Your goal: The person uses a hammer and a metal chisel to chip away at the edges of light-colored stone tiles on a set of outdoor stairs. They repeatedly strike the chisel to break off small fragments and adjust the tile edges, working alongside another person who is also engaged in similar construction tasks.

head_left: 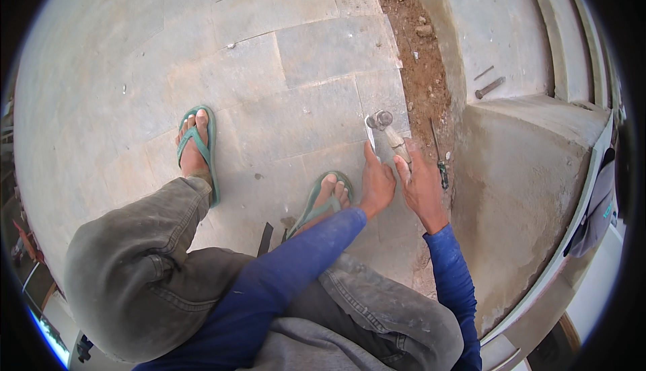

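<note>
My right hand (422, 186) is wrapped round the pale wooden handle of a hammer (397, 143). The steel hammer head (381, 119) sits just over the paving, close to the border of the soil strip. Beside it, my left hand (378, 184) pinches a thin whitish strip (370, 133), which points away from me next to the hammer head. What the strip is, I cannot make out. Both hands are low over the grey paving slabs (296, 112), to the right of my right foot in its green flip-flop (319, 199).
A screwdriver-like tool (443, 174) with a dark handle lies along the soil strip (424, 61). On the concrete ledge (501, 28) are a thick metal rod (490, 88) and a thin nail-like piece (483, 72). A concrete block (525, 162) rises at the right; a dark flat bar (265, 239) lies near my foot.
</note>
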Motion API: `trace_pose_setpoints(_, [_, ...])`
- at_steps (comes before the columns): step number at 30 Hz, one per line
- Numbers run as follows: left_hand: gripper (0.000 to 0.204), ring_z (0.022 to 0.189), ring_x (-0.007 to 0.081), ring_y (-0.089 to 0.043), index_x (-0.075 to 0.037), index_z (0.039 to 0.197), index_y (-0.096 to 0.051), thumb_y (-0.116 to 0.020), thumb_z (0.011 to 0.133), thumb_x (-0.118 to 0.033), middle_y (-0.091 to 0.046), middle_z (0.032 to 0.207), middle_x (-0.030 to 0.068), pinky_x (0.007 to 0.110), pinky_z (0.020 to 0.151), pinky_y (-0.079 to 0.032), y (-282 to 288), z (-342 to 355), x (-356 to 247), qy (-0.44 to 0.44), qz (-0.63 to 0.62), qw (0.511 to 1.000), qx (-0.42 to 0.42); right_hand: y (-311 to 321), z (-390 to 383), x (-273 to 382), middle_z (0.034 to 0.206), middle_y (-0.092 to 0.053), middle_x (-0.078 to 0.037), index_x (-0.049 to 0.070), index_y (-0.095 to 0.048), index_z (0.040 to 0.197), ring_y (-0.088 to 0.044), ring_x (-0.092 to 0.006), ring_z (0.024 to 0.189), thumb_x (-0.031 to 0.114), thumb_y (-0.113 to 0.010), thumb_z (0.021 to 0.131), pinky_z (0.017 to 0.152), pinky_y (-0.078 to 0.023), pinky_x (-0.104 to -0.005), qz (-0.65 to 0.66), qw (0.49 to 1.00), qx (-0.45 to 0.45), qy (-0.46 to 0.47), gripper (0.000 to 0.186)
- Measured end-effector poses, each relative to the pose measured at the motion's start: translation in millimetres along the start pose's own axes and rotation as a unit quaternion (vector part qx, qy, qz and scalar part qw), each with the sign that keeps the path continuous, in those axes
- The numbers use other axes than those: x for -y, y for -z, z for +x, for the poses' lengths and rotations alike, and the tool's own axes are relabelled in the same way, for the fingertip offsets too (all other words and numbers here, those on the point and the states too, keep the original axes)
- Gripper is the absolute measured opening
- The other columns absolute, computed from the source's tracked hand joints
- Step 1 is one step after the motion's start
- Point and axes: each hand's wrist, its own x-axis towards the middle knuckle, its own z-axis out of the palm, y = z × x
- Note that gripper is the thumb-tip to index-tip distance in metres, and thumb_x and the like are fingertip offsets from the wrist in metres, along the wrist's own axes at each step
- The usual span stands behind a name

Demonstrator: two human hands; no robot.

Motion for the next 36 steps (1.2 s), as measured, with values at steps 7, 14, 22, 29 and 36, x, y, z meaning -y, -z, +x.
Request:
trace_pose_setpoints(7, [0.073, 0.107, 0.0550, -0.058, 0.010, 0.151, -0.008, -0.047, 0.091, -0.002, -0.053, 0.121, 0.0442, 0.056, 0.090, -0.045, -3, -2, 7, -0.019, -0.009, 1.000, -0.012, -14, -12, -15, 0.118, -0.065, -0.030, -0.002, -0.049, 0.140, -0.065, -0.0455, 0.108, 0.021, -0.059, 0.101, 0.090, -0.051, -0.0443, 0.051, 0.987, -0.111, 0.109, 0.046])
trace_pose_setpoints(14, [0.072, 0.109, 0.0572, -0.055, 0.010, 0.151, -0.008, -0.048, 0.092, -0.002, -0.051, 0.123, 0.0455, 0.057, 0.092, -0.043, -12, 4, 26, -0.117, 0.013, 0.990, -0.076, -8, -11, -3, 0.121, -0.063, -0.030, -0.002, -0.051, 0.138, -0.064, -0.0450, 0.110, 0.020, -0.060, 0.101, 0.091, -0.050, -0.0444, 0.042, 0.996, -0.055, 0.054, 0.044])
trace_pose_setpoints(22, [0.071, 0.108, 0.0577, -0.055, 0.008, 0.152, -0.009, -0.046, 0.092, -0.002, -0.052, 0.122, 0.0455, 0.058, 0.091, -0.043, -9, 6, 21, -0.085, -0.007, 0.994, -0.061, -12, -10, -11, 0.119, -0.064, -0.030, -0.001, -0.051, 0.138, -0.064, -0.0450, 0.109, 0.023, -0.060, 0.101, 0.090, -0.050, -0.0450, 0.053, 0.989, -0.100, 0.095, 0.045])
trace_pose_setpoints(29, [0.069, 0.107, 0.0561, -0.057, 0.008, 0.151, -0.012, -0.046, 0.092, -0.002, -0.054, 0.120, 0.0439, 0.056, 0.090, -0.045, -8, 0, 22, -0.068, 0.016, 0.996, -0.059, -16, -6, -30, 0.119, -0.065, -0.029, -0.001, -0.052, 0.137, -0.065, -0.0447, 0.107, 0.022, -0.063, 0.098, 0.089, -0.052, -0.0459, -0.004, 0.999, -0.038, -0.008, 0.047])
trace_pose_setpoints(36, [0.070, 0.111, 0.0534, -0.057, 0.009, 0.151, -0.012, -0.046, 0.090, 0.001, -0.054, 0.123, 0.0417, 0.055, 0.093, -0.045, -12, 0, 26, -0.070, 0.000, 0.996, -0.058, -22, -20, -14, 0.108, -0.067, -0.030, -0.001, -0.051, 0.138, -0.066, -0.0463, 0.099, 0.023, -0.061, 0.100, 0.083, -0.052, -0.0464, 0.060, 0.993, -0.079, 0.064, 0.046])
